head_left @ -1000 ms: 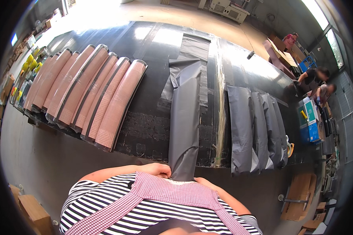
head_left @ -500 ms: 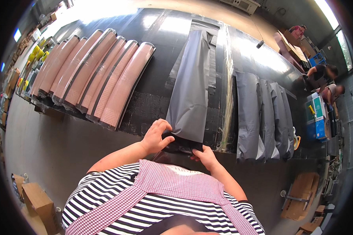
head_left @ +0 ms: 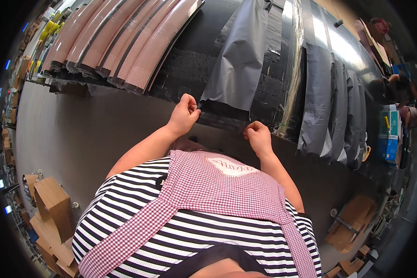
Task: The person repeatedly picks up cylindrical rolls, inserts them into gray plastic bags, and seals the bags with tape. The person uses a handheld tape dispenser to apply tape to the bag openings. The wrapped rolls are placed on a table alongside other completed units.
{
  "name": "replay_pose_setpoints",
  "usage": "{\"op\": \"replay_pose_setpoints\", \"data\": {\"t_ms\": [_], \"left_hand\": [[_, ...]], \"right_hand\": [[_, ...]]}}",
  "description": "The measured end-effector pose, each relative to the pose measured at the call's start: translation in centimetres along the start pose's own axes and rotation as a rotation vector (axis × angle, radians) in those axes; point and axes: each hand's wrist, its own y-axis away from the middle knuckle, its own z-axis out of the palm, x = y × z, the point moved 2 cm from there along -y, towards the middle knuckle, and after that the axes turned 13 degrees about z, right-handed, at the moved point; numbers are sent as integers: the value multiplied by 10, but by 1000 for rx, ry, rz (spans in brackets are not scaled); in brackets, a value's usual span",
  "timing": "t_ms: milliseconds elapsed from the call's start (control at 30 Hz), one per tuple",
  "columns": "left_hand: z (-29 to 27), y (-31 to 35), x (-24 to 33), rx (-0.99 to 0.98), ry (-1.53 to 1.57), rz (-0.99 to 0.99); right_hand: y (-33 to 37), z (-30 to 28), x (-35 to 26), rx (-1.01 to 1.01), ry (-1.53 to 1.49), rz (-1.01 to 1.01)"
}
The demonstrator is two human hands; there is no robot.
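Gripping the grey bag on the black table, left hand and right hand clamp its near edge.

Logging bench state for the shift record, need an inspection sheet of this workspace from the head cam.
Surface: long black table, glossy farther back, dark edge toward the person.
Job's things: grey plastic bag lying flat, its near end pinched at both corners.
Clutter: row of pinkish wrapped panels at left; more grey bags overlapping at right; clear film strip between them.
Grippers: left hand and right hand both closed on the bag's near edge.
Cables: nothing seen.
Surroundings: grey floor; cardboard boxes lower left; another person at far right.
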Motion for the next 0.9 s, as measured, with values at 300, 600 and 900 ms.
{"op": "replay_pose_setpoints", "data": {"t_ms": [300,600,900], "left_hand": [[13,-6,30,-109,-95,159],[29,-21,76,-237,182,306],[-1,29,19,-105,-32,120]], "right_hand": [[21,0,-86,246,517,-322],[-50,-16,12,161,-145,-55],[12,-2,23,-159,-304,241]]}}
